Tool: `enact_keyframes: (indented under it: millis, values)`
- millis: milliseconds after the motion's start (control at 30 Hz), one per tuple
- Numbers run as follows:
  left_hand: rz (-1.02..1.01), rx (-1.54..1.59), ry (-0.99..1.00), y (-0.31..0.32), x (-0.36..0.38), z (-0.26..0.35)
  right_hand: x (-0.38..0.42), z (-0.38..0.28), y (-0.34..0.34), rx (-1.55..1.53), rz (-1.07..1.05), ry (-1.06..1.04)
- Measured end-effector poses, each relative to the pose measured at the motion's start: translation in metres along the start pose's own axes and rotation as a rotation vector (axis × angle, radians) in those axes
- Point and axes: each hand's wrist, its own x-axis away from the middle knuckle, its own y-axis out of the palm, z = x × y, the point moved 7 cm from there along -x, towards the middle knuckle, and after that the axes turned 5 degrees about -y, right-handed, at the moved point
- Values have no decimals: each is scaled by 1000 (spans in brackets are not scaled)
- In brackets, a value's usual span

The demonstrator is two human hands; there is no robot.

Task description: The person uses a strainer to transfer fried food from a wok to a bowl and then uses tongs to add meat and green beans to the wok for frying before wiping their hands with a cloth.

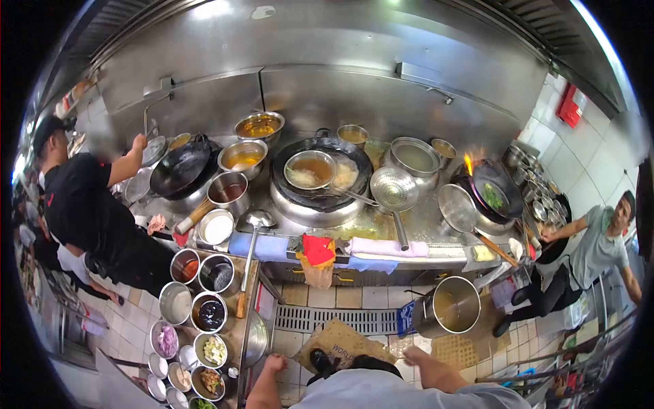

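Note:
At the bottom of the view, my left hand (276,362) is closed, fingers curled, beside the side counter, with nothing visible in it. My right hand (422,361) hangs low in front of the stove, fingers loosely apart and holding nothing. Between and beyond them, a large wok (283,160) sits on the central burner. A wire strainer (310,170) with pale food rests in its oil, next to more pale, bubbling food. Right of the wok lies a perforated skimmer (394,189). A long-handled ladle (260,219) lies toward the side counter.
A co-worker (82,198) holds a ladle at the left wok (180,169). Another person (599,245) stands beside the flaming right wok (497,189). A deep pot (455,305) stands low at right. Ingredient containers (176,303) crowd the left counter. Folded cloths (388,247) line the stove edge.

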Motion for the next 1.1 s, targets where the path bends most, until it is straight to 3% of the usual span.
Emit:
enact_keyframes:
  millis: [33,100,133,200,233,300,333,400,533,633,733,800,833,900,933,1000,1100]
  values:
    - [7,-17,5,-6,-13,3,-1,41,30,-117,-28,44]
    - [-225,639,-148,2,-35,5,0,119,89,-346,-68,144]
    - [-216,629,-145,6,-28,17,10,109,87,-354,-66,132]
    - [189,137,-128,6,-8,50,60,109,67,-1198,320,478]
    - [199,133,-125,16,10,69,69,97,55,-1201,317,467]
    - [311,-418,46,30,44,106,79,80,49,-1315,426,386]
    - [315,-439,33,38,48,106,68,86,61,-1272,470,375]
    - [397,-765,125,54,58,109,60,78,80,-1329,458,351]
    - [457,-837,117,72,83,112,70,40,116,-1292,373,310]
    - [468,-705,101,74,89,98,62,30,154,-1198,263,287]
    - [352,-848,175,74,63,67,74,30,178,-1159,218,339]
    - [148,-879,175,80,57,43,81,44,200,-1174,185,397]
    - [130,-894,187,82,58,31,84,48,203,-1193,200,409]
    - [172,-620,158,70,60,18,81,58,202,-920,74,461]
    - [171,-622,169,69,70,24,57,73,211,-697,-26,363]
    - [365,-648,40,55,98,17,71,57,176,-778,77,355]
    - [343,-793,-40,44,116,-3,71,34,133,-912,210,346]
